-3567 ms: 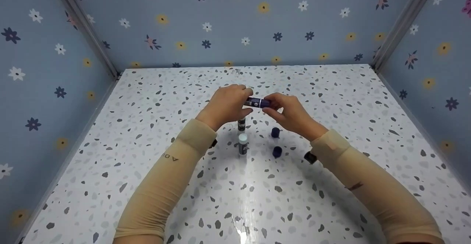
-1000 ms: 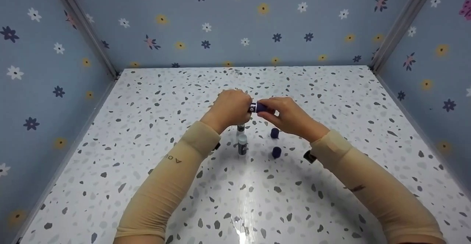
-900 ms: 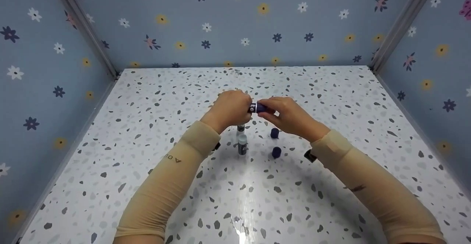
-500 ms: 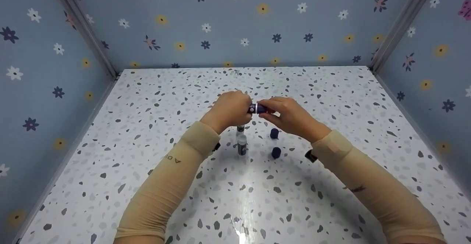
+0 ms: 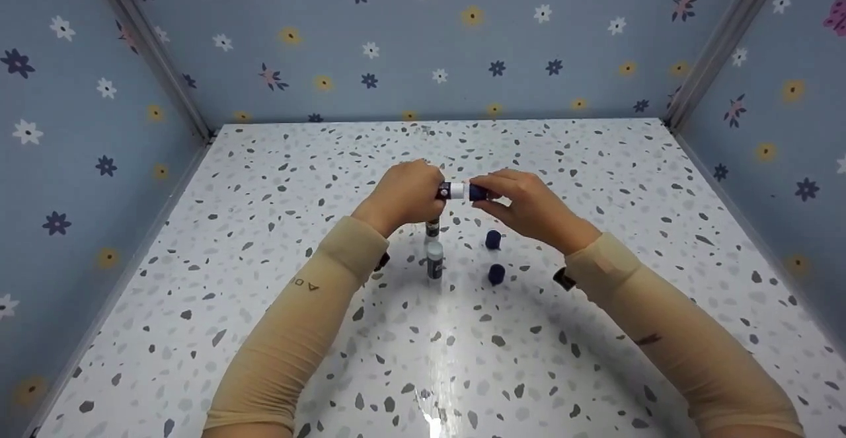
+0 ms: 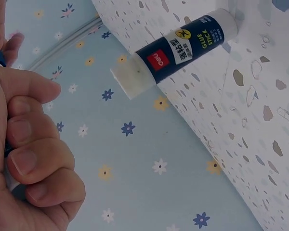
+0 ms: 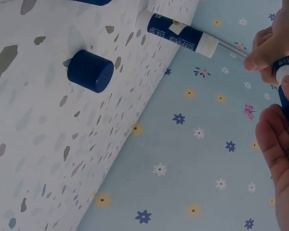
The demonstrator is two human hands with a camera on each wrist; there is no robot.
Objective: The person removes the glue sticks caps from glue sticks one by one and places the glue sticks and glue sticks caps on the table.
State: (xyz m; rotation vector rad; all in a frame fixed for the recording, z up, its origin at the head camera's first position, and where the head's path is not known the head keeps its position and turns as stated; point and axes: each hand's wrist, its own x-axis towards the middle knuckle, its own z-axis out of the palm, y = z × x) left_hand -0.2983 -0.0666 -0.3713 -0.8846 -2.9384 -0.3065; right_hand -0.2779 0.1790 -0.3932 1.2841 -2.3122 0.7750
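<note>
In the head view my left hand grips a dark blue glue stick, held sideways above the table with its white end bared. My right hand pinches the dark blue cap at that end, a narrow pale gap between cap and white collar. Below the hands, an uncapped glue stick stands upright, and another glue stick behind it is partly hidden by the left hand. Its label reads "GLUE STICK" on the one in the left wrist view. The left palm hides most of the held stick.
Two loose blue caps, a farther cap and a nearer cap, sit right of the standing sticks. The speckled white table is bounded by blue flowered panels at the back and sides.
The cap has come away from the held glue stick, baring its white end. My left hand has shifted slightly left, my right hand slightly right. The standing sticks and loose caps have stayed put.
</note>
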